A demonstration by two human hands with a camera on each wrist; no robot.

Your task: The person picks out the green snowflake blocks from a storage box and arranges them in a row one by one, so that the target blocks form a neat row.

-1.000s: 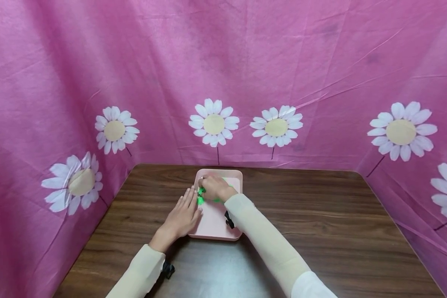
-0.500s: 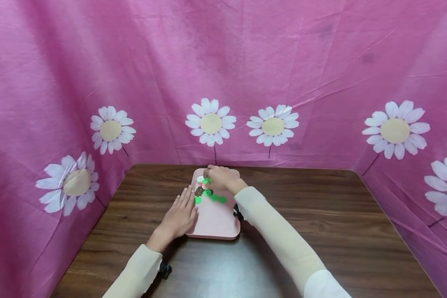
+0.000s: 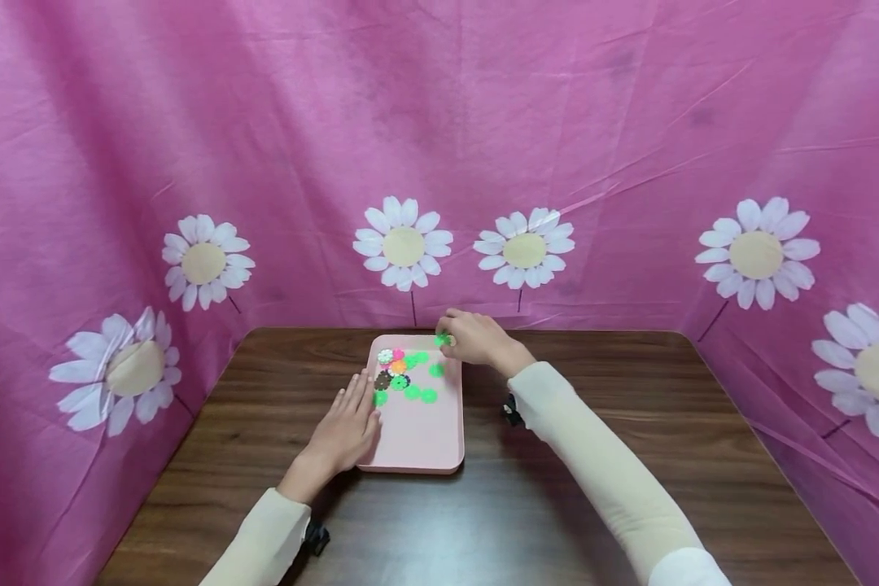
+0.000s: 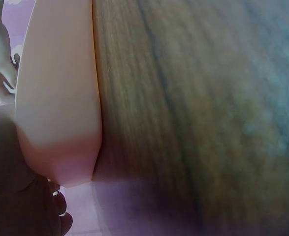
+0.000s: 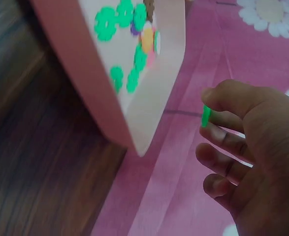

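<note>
My left hand lies with straight fingers along the left edge of the pink tray. In the left wrist view, the tray's side wall stands right against that hand. Between thumb and fingertips, my right hand pinches a green notched plastic disc, seen edge-on in the right wrist view. It is at the tray's back right corner, above the rim. Several more green discs lie inside the tray, towards the back. Among them are a brown disc, an orange disc and a white disc.
The tray stands on a dark wooden table, close to its far edge. A pink curtain printed with white daisies hangs behind the table and along both sides.
My right hand has moved right, from over the discs to the tray's back right corner, and now holds a green disc. The discs it covered show. My left hand stays at the tray's edge.
</note>
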